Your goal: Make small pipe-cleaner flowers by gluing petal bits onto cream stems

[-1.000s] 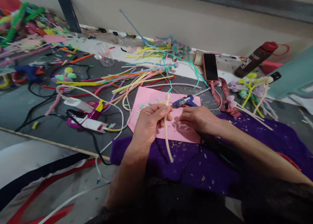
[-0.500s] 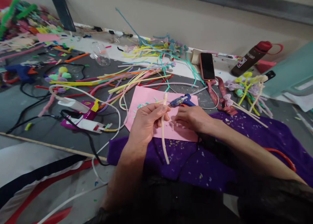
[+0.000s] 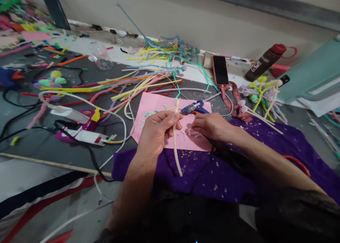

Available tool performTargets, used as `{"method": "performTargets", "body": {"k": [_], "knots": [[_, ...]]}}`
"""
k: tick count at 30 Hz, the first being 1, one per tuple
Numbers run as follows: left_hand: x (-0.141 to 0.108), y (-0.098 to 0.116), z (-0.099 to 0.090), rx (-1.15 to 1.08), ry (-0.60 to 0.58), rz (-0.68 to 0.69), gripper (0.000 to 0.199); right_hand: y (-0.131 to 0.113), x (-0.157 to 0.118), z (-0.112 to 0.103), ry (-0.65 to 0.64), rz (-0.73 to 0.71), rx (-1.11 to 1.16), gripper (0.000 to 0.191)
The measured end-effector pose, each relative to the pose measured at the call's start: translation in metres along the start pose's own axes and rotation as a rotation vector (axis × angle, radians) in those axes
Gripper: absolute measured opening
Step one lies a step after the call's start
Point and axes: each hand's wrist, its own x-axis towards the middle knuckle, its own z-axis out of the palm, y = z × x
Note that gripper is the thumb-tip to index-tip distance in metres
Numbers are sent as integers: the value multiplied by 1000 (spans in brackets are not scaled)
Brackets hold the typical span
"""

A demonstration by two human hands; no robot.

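Note:
My left hand [image 3: 156,129] pinches a cream pipe cleaner [image 3: 177,156] between thumb and fingers. Its short top end, which looks wrapped or thickened, sticks up above the fingertips, and the long end hangs down. My right hand [image 3: 212,126] is curled around the handle of a blue glue gun [image 3: 196,107]; the handle itself is mostly hidden. The gun's nozzle points left, close to the pipe cleaner just above my left fingertips; whether they touch I cannot tell. Beneath both hands lies a pink sheet [image 3: 140,124] with small mint and lilac snippets on it.
A purple cloth [image 3: 191,172] covers the near edge. On the left are a power strip [image 3: 89,124] and tangled cables. Loose pipe cleaners [image 3: 143,82] spread behind the sheet. Farther back stand a clear cup [image 3: 102,58], a phone [image 3: 220,70] and a dark bottle [image 3: 262,64].
The view has shifted slightly, so most things sit a little farther left. Both hands keep their hold, with the nozzle still close to the pipe cleaner.

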Motion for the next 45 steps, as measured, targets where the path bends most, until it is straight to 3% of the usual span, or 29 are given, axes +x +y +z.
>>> {"method": "performTargets", "body": {"k": [5, 19, 28, 35, 39, 45], "knots": [[1, -1, -1, -9, -24, -6, 10, 5, -3, 4, -58, 44, -5, 25], [-1, 0, 3, 2, -40, -45, 13, -9, 10, 33, 64, -116, -113, 19], [1, -6, 8, -11, -89, -167, 17, -10, 4, -9, 377, -19, 655, 11], [6, -13, 10, -22, -78, -198, 20, -15, 5, -10, 522, 41, 1032, 13], [6, -13, 12, -1, -78, -193, 20, -16, 9, -6, 550, 100, 987, 12], [7, -13, 13, 72, -79, -180, 20, -11, 12, -3, 554, 20, 728, 10]]}}
